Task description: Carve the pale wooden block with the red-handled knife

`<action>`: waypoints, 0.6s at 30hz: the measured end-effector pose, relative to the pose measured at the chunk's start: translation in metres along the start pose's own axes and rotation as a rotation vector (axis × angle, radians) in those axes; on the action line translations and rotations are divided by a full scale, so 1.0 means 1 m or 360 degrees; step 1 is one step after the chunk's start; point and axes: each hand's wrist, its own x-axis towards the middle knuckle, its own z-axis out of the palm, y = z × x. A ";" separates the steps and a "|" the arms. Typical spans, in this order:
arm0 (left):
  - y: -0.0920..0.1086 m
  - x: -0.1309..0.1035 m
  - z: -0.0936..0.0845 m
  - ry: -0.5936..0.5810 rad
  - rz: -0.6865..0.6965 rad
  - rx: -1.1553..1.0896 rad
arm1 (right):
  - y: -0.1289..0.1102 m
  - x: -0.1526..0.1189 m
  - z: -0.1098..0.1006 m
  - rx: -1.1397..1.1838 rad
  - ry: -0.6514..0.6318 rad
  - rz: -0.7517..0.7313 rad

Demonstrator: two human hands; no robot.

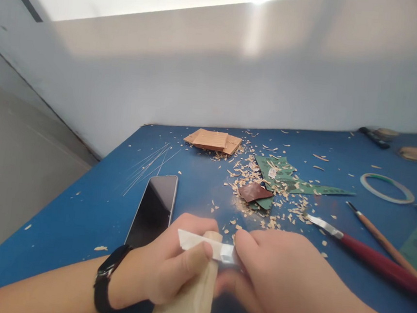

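My left hand (181, 261), with a black band on its wrist, is wrapped round a pale piece of wood (196, 299) near the bottom of the view. In my right hand (274, 274) is a utility knife (226, 253), its handle mostly hidden by my fingers. The knife's bright blade (197, 242) lies across the upper end of the wood, pointing left. My left thumb rests against the blade. Much of the wood is covered by my left hand, and its lower end runs out of view.
On the blue table (91, 204) lie a phone (152, 210), thin wires (147, 168), stacked wood blocks (212, 140), shavings (245, 172), green sandpaper (283, 175) and a brown scrap (254, 192). At right are a red-handled carving tool (378, 259), a thin wooden-handled tool (387, 243) and a ring (388, 191). A wall (214, 89) stands behind.
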 end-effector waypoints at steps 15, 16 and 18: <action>0.006 0.003 -0.003 -0.0068 0.0208 0.0187 | -0.005 -0.002 -0.012 0.0198 -0.0345 0.0103; 0.007 0.002 -0.003 -0.0057 0.0181 0.0188 | -0.006 -0.002 -0.012 0.0210 -0.0328 0.0095; 0.009 0.001 -0.002 -0.0032 0.0166 0.0196 | -0.007 -0.002 -0.011 0.0167 -0.0269 0.0055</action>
